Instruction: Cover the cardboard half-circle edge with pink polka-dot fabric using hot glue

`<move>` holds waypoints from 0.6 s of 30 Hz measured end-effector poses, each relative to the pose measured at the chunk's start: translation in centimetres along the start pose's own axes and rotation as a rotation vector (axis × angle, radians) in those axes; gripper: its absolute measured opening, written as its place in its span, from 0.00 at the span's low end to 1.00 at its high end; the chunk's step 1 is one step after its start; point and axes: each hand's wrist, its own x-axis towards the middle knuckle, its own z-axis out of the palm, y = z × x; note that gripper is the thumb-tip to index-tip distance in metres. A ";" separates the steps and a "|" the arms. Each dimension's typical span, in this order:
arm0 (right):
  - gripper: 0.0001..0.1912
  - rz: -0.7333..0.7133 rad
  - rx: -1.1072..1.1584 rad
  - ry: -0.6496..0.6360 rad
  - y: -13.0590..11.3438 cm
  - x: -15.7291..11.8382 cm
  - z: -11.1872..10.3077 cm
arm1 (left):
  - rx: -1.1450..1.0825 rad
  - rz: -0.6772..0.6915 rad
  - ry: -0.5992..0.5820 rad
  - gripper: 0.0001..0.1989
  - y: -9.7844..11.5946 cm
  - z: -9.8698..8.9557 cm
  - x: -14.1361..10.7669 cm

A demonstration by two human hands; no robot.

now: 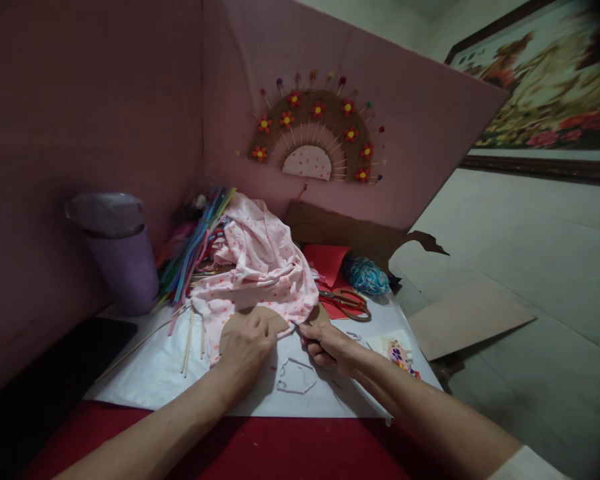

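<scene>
A pink cloth with red dots (260, 267) lies heaped over a brown cardboard half-disc (233, 328) on a white sheet (155, 373). My left hand (247, 350) presses down on the cardboard and the cloth's lower edge. My right hand (330, 347) pinches the cloth's edge at the right end of the cardboard, fingers closed on it. Small white paper scraps (295, 377) lie between my wrists.
Orange-handled scissors (347, 301) rest on red paper (325, 261), beside a blue yarn ball (366, 275). A bundle of coloured straws (195, 247), thin wooden sticks (189, 340) and a purple bin (120, 257) stand left. A fan-shaped craft (313, 137) hangs on the pink board. Cardboard sheet (467, 317) lies right.
</scene>
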 end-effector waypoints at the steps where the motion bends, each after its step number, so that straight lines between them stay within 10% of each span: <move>1: 0.20 0.009 0.003 0.002 0.0 -0.1 0.0 | 0.002 -0.003 -0.002 0.12 0.0 0.0 0.0; 18: 0.22 0.091 -0.022 -0.039 -1.1 0.2 0.0 | 0.040 -0.004 -0.013 0.11 0.1 -0.4 0.1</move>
